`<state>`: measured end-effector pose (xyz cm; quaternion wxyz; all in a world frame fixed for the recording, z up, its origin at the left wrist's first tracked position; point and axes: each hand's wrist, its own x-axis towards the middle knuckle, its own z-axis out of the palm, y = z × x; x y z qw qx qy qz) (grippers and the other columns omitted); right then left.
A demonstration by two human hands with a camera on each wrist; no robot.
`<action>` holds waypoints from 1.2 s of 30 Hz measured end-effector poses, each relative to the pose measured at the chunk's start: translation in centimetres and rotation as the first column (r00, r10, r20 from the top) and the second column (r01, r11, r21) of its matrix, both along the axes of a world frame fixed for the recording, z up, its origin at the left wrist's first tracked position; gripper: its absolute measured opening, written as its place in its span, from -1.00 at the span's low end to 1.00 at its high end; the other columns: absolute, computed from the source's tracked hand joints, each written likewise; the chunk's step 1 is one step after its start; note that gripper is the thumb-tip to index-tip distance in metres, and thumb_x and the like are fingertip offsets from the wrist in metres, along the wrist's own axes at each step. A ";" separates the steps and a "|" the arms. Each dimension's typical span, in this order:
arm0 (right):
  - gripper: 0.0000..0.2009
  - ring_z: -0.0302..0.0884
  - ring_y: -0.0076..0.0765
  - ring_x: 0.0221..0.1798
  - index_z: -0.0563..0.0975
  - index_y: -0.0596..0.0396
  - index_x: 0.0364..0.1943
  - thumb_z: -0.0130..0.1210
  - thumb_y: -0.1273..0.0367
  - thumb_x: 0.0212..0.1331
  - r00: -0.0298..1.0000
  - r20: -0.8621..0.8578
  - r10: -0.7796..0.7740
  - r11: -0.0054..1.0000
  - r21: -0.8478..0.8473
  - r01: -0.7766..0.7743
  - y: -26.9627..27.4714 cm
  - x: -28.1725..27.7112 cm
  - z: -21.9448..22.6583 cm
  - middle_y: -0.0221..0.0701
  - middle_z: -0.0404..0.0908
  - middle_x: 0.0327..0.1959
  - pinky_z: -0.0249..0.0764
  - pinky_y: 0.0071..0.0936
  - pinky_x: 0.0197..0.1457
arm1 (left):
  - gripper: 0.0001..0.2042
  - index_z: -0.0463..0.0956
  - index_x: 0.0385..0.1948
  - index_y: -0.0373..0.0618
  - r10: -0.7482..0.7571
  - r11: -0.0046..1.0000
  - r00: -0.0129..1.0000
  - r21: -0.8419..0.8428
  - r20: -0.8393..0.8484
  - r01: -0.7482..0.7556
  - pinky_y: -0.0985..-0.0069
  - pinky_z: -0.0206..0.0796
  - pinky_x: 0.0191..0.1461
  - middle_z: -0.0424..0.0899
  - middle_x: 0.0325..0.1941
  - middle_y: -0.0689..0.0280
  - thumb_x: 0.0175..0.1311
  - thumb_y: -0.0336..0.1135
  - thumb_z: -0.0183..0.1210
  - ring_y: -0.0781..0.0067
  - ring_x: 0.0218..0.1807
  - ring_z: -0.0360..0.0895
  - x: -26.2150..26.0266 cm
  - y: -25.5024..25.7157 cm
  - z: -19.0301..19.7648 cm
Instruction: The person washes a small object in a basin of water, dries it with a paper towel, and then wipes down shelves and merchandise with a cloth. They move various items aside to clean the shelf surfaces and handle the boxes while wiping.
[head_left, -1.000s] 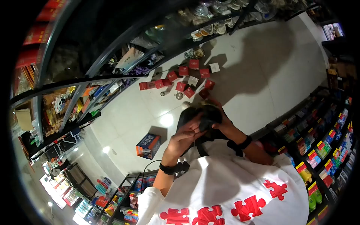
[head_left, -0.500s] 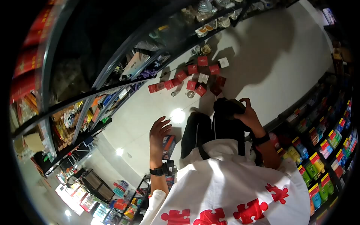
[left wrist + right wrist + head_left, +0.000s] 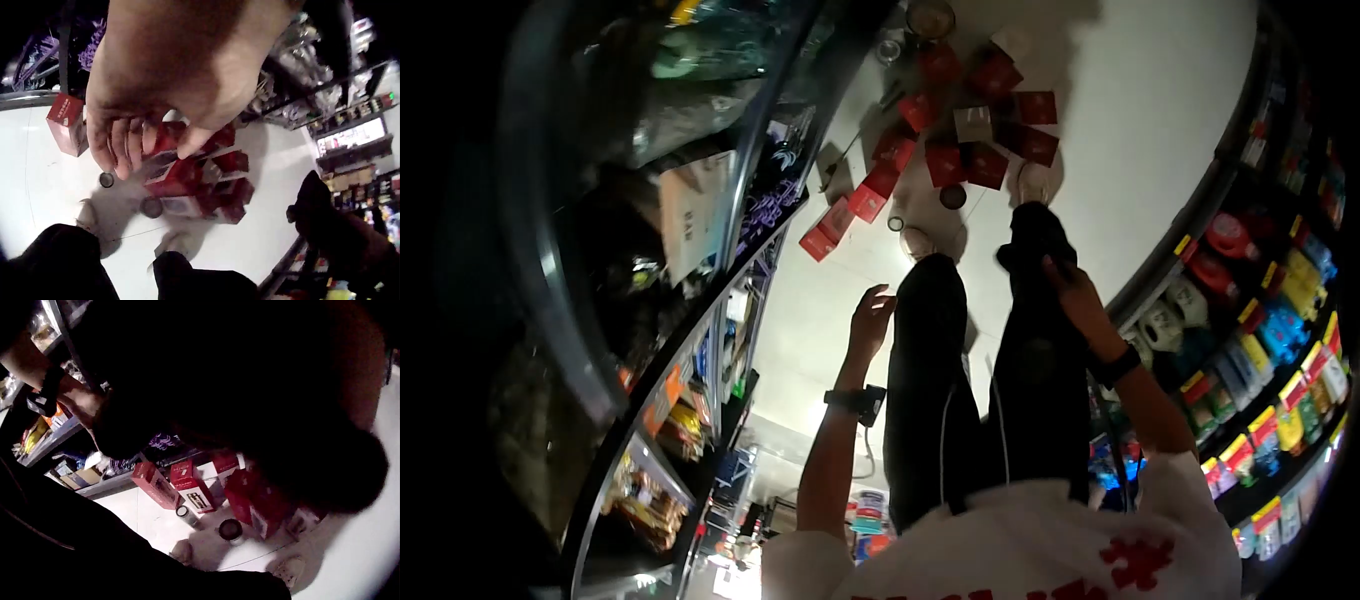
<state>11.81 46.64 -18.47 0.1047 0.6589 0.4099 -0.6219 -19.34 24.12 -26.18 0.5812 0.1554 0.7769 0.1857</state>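
My left hand [image 3: 870,322] hangs in the air beside my left knee, fingers loosely bent and holding nothing. In the left wrist view this hand [image 3: 169,94] overlaps the red boxes [image 3: 175,178] on the floor. My right hand [image 3: 1088,312] is by my right knee, gripping a dark, rounded black object [image 3: 312,194] whose kind I cannot tell. It blends into the black trousers [image 3: 930,370] and fills much of the right wrist view. Ahead of my shoes, several red boxes [image 3: 945,162] stand close together with a white-topped box [image 3: 973,123] among them.
Near the boxes stand a round dark-topped jar [image 3: 952,196] and a small glass jar [image 3: 896,224]. A shelf rack [image 3: 730,270] with packaged goods runs along the left. On the right, shelves hold bottles [image 3: 1280,330] with red and yellow tags. My shoes [image 3: 1032,182] are close to the boxes.
Both hands were together at the black object; the left let go and moved away to the left. The right has lowered with it to the knee. The view has come closer to the boxes.
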 end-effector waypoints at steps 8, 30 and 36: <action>-0.48 0.68 -0.15 -0.09 0.53 0.19 0.06 0.16 0.01 0.24 0.960 0.196 0.199 0.975 0.060 -0.214 -10.2 -2.9 -17.3 -0.08 0.69 -0.17 0.51 -0.29 -0.07 | -0.39 0.29 0.23 -0.15 -0.168 0.985 0.981 -0.055 -0.097 0.163 0.47 0.42 -0.15 0.63 -0.11 0.16 0.20 -0.14 0.34 0.42 -0.19 0.55 -3.8 -7.9 -24.4; -0.70 0.54 -0.38 -0.39 0.58 0.26 -0.39 0.18 0.23 0.26 0.988 -0.129 0.089 0.951 0.305 -0.046 -13.6 -3.8 19.6 -0.22 0.59 -0.52 0.40 -0.36 -0.30 | -0.66 0.55 0.04 -0.13 -0.126 0.630 0.836 0.607 -0.535 0.483 0.42 0.38 0.21 0.66 0.03 0.18 0.21 -0.52 0.22 0.22 0.11 0.59 -4.2 3.9 31.9; -0.47 0.55 -0.33 0.02 0.44 0.19 0.21 0.27 0.26 0.19 0.700 -0.558 -0.445 0.880 -0.129 0.457 -11.3 -8.3 28.5 -0.37 0.62 -0.01 0.44 -0.37 0.15 | -0.79 0.50 -0.19 -0.28 0.792 0.427 0.249 0.797 -0.558 0.428 0.42 0.30 -0.01 0.57 -0.25 0.21 0.42 -0.30 0.03 0.32 -0.16 0.49 -17.2 -4.9 46.4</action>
